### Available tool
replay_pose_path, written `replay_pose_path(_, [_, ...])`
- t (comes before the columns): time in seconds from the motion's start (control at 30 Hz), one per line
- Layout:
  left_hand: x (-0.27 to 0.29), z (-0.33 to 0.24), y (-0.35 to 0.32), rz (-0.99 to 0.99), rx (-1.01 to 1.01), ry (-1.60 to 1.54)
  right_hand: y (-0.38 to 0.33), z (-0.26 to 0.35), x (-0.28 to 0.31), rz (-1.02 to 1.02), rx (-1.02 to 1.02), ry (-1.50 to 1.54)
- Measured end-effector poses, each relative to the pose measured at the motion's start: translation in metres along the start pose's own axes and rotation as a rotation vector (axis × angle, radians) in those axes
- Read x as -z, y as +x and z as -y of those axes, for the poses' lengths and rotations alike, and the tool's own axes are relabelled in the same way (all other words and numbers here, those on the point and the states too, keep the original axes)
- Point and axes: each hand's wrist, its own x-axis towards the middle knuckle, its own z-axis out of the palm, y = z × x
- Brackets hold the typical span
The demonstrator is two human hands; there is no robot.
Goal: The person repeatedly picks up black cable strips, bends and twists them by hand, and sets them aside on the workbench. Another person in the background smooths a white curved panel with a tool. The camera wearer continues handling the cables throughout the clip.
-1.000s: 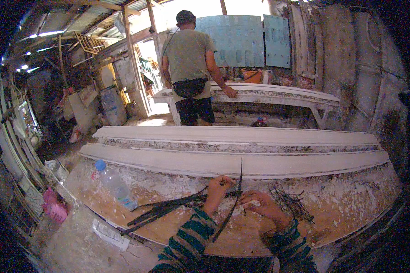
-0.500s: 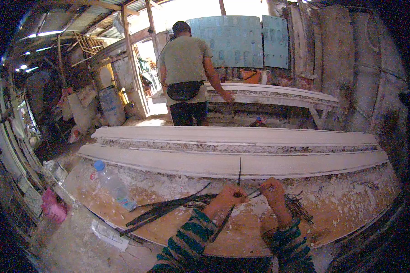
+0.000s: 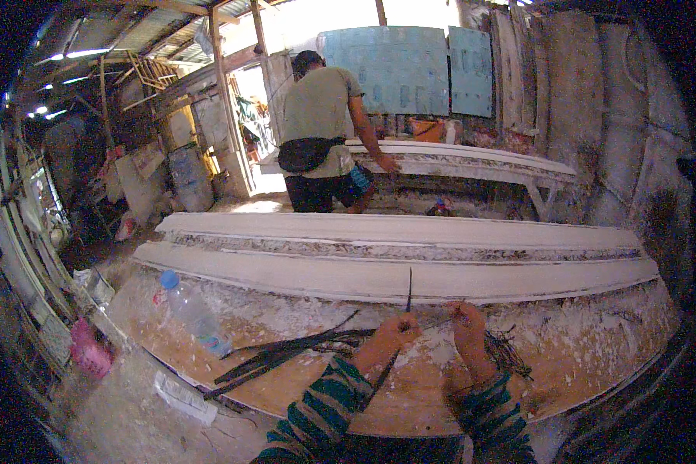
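My left hand (image 3: 395, 333) pinches a thin dark strip (image 3: 407, 293) that stands nearly upright and runs down past my wrist. My right hand (image 3: 467, 323) grips the end of a thin dark strand stretched between the two hands. Both hands hover over a plaster-splashed wooden workbench (image 3: 301, 387). Left of my left hand lies a bundle of long dark strips (image 3: 286, 357). A tangle of dark fibres (image 3: 509, 354) sits just right of my right wrist. Both sleeves are striped green.
A long white moulded plaster piece (image 3: 394, 271) lies across the bench behind my hands. A plastic bottle with a blue cap (image 3: 193, 309) lies at the left. Another person (image 3: 321, 131) works at a second bench (image 3: 472, 162) beyond. A pink basket (image 3: 89, 352) stands low left.
My hands have drawn closer together and shifted right. The upright strip has swung from a slant to nearly vertical. The person behind has leaned further over the far bench.
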Motion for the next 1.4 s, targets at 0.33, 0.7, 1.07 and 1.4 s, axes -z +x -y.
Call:
replay_pose_path(0.33, [0.035, 0.002, 0.012, -0.563, -0.213, 0.245, -0.01, 0.035, 0.002, 0.538, 0.125, -0.019])
replay_pose_path(0.7, [0.031, -0.001, 0.007, -0.459, -0.324, 0.369, -0.011, 0.057, 0.007, 0.791, -0.007, 0.15])
replay_pose_path(1.07, [0.008, -0.011, 0.002, -0.143, -0.292, 0.355, -0.006, 0.019, 0.008, 0.332, -0.107, 0.045])
replay_pose_path(1.4, [-0.015, -0.011, -0.004, 0.27, -0.359, 0.455, 0.005, -0.02, 0.015, 0.066, -0.189, -0.066])
